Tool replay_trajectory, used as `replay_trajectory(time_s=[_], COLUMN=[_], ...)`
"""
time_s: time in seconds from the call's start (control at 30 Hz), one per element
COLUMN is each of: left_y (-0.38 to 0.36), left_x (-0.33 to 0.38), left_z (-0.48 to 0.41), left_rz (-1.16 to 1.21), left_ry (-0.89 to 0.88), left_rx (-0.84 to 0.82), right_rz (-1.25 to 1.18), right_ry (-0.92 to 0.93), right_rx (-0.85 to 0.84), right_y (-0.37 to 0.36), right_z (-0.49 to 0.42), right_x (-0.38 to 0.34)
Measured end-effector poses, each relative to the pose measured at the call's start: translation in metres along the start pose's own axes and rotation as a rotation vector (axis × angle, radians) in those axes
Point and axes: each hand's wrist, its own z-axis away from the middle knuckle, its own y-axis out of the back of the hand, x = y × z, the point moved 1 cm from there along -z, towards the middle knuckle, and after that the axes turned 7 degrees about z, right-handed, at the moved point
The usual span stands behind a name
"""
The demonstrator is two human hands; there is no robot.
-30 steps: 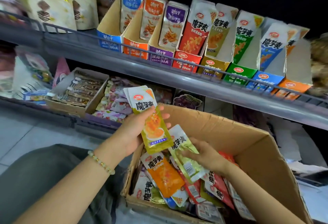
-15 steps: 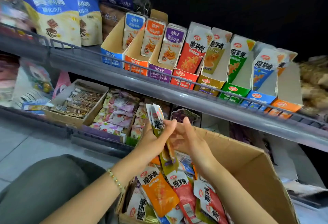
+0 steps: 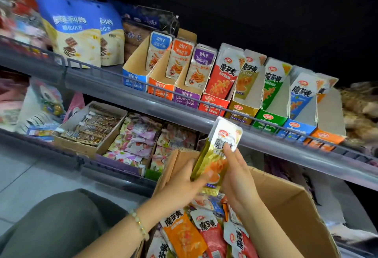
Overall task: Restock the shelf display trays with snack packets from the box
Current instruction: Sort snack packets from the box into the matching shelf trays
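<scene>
The packets (image 3: 216, 155) I hold in my left hand (image 3: 184, 184) are olive-gold with a white top, a red oval logo, black characters and orange food printed low down. The box (image 3: 286, 206) is plain brown cardboard. Inside lie an orange packet (image 3: 184, 235) and a red packet (image 3: 214, 237), both white-topped. Along the grey shelf (image 3: 143, 102) stand a blue tray (image 3: 134, 80), orange tray (image 3: 160, 90), purple tray (image 3: 186, 99), red tray (image 3: 212, 103), gold tray (image 3: 242, 110) and green tray (image 3: 268, 119). The big bags (image 3: 71, 31) are blue over cream, with a brown layered wafer printed on them. My bracelet (image 3: 140, 224) has pale green and gold beads.
</scene>
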Motion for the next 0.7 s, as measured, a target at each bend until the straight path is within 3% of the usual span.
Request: replay_trajectory(time_s=[0.13,0.33,0.47,0.7], left_y=[-0.007,0.012,0.017,0.010], left_x=[0.004,-0.014,-0.017,0.023], left_z=[0.002,-0.021,-0.028,-0.032], left_rz=[-0.223,-0.291,-0.215,-0.188], left_ry=[-0.142,-0.238,-0.204,-0.214], left_rx=[0.025,0.093,0.005,-0.253], right_rz=[0.037,0.419,0.467,0.887], right_ry=[0.035,0.128,0.260,0.207], right_rx=[0.083,-0.018,-0.128,-0.292], right_y=[-0.006,0.001,0.023,0.045], right_z=[-0.001,-0.002,-0.011,-0.014], right_x=[-0.001,-0.009,-0.050,-0.117])
